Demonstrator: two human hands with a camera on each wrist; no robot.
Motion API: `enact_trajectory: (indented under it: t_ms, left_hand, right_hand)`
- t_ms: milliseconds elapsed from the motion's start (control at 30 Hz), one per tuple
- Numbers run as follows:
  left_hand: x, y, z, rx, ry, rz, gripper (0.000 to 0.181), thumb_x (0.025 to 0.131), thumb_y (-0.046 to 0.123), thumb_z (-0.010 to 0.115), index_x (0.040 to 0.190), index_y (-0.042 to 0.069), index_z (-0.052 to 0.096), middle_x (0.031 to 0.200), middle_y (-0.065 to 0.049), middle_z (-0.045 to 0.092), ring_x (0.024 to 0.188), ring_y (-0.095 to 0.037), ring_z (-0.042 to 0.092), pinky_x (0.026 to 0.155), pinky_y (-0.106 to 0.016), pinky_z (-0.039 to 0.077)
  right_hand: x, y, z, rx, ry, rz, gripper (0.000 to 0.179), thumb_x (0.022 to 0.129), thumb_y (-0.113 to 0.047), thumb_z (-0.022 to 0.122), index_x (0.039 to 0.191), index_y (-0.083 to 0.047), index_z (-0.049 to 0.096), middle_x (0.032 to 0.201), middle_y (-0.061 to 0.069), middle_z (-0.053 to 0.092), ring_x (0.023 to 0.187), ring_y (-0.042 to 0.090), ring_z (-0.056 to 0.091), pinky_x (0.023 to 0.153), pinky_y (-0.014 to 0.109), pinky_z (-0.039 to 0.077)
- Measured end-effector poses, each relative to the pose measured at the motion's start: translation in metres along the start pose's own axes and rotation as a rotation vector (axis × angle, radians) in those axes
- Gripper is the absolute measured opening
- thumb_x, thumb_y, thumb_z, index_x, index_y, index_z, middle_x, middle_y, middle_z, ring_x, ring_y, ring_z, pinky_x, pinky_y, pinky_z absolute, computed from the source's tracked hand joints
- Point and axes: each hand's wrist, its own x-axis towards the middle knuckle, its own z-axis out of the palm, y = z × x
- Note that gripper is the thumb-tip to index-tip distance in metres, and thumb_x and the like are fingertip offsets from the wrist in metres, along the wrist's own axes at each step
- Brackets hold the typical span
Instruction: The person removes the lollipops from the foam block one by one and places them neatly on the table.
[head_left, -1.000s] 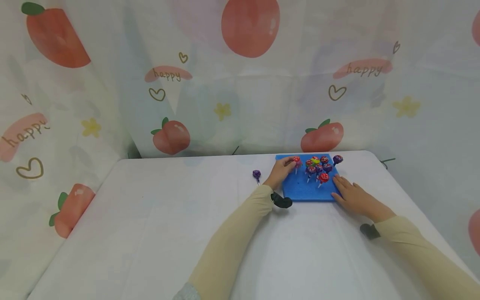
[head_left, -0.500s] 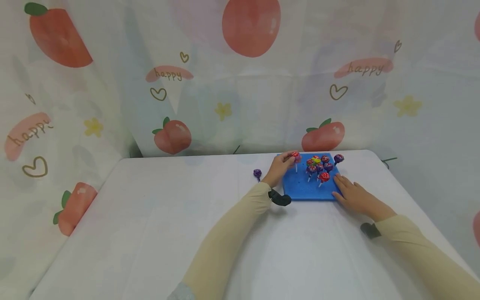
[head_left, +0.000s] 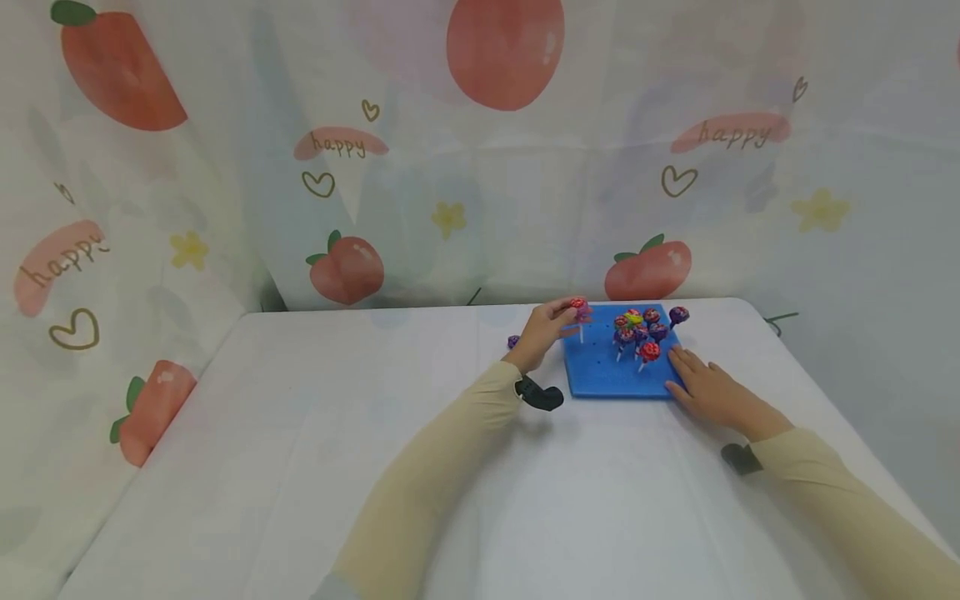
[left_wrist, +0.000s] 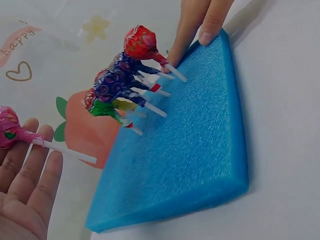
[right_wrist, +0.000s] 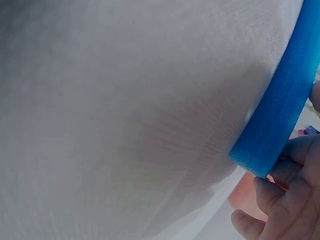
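Cloth (head_left: 405, 192), pale and printed with red peaches, yellow flowers, gold hearts and the word "happy", fills my head view behind a flat rectangular slab of blue foam (head_left: 600, 379). Beneath that slab, and reaching well out to its left, I have a white-covered table (head_left: 300, 458). A long beige left sleeve (head_left: 429, 467) comes in from the near side, left of the slab; a matching beige right sleeve (head_left: 840, 508) comes in from the near right of it.

From my remote seat I see the right hand (head_left: 712, 398) resting against the slab's right edge, its fingers fairly straight and touching the foam, gripping no lollipop. The left hand (head_left: 538, 337) is over by the slab's left edge, its fingers narrowed on one candy. Right of the slab's middle stands a tight cluster of red, purple and yellow-green lollipops (head_left: 641, 333) on white sticks set into the foam.

A curved black wrist piece (head_left: 542, 396) hangs near the slab's front left corner. The held candy, a round red-and-pink wrapped lollipop (head_left: 579, 307), points its white stick down near the slab's left edge; my left wrist view shows the tip apart from the foam. One purple-wrapped lollipop (head_left: 513, 342), partly hidden by the hand, is left of the slab.
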Motion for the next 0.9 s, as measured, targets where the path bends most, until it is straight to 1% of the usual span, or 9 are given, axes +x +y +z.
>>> enact_trajectory:
  t_ms: [200,400,467,600,767,900]
  left_hand:
    - [-0.011,0.01,-0.012,0.03,-0.02,-0.009,0.037,0.099,0.017,0.046,0.133,0.003,0.05,0.126,-0.015,0.061,0.117,-0.025,0.06,0.1,-0.038,0.048]
    - [-0.022,0.021,-0.025,0.051,-0.074,0.001,0.037,0.1,0.017,0.044,0.134,0.001,0.048,0.129,-0.016,0.059,0.118,-0.027,0.059,0.101,-0.041,0.046]
    - [-0.026,0.024,-0.03,0.059,-0.09,0.002,0.038,0.1,0.016,0.044,0.135,0.001,0.046,0.13,-0.017,0.058,0.118,-0.027,0.058,0.101,-0.041,0.047]
    - [-0.033,0.029,-0.038,0.095,-0.121,-0.008,0.039,0.101,0.017,0.042,0.137,0.002,0.045,0.132,-0.016,0.057,0.12,-0.027,0.057,0.1,-0.036,0.048]
    - [-0.042,0.034,-0.049,0.108,-0.139,-0.019,0.038,0.101,0.016,0.041,0.136,0.003,0.045,0.131,-0.018,0.057,0.12,-0.029,0.057,0.098,-0.033,0.049]
    - [-0.048,0.034,-0.06,0.118,-0.131,-0.03,0.038,0.101,0.016,0.043,0.136,0.003,0.046,0.129,-0.019,0.058,0.117,-0.029,0.059,0.097,-0.035,0.05]
  right_hand:
    - [0.0,0.0,0.0,0.003,-0.003,0.003,0.072,0.098,-0.039,0.043,0.141,0.014,0.023,0.147,0.036,0.02,0.134,0.052,0.02,0.108,0.068,0.017]
    - [0.0,0.0,0.0,-0.003,-0.003,0.003,0.072,0.098,-0.039,0.042,0.141,0.015,0.021,0.147,0.037,0.019,0.134,0.053,0.019,0.107,0.068,0.017]
    - [0.0,-0.001,0.0,-0.003,-0.004,0.005,0.072,0.098,-0.039,0.043,0.141,0.015,0.022,0.147,0.037,0.019,0.134,0.053,0.019,0.107,0.068,0.017]
    - [-0.001,-0.002,-0.001,-0.006,-0.011,0.005,0.072,0.098,-0.039,0.042,0.141,0.015,0.022,0.147,0.036,0.019,0.134,0.053,0.019,0.107,0.068,0.017]
    - [-0.003,-0.005,-0.003,0.002,-0.016,0.002,0.072,0.098,-0.039,0.043,0.141,0.014,0.022,0.147,0.036,0.019,0.134,0.052,0.019,0.107,0.068,0.017]
    - [-0.004,-0.007,-0.003,-0.003,-0.018,0.004,0.072,0.098,-0.039,0.043,0.141,0.014,0.022,0.147,0.036,0.019,0.134,0.052,0.019,0.107,0.068,0.017]
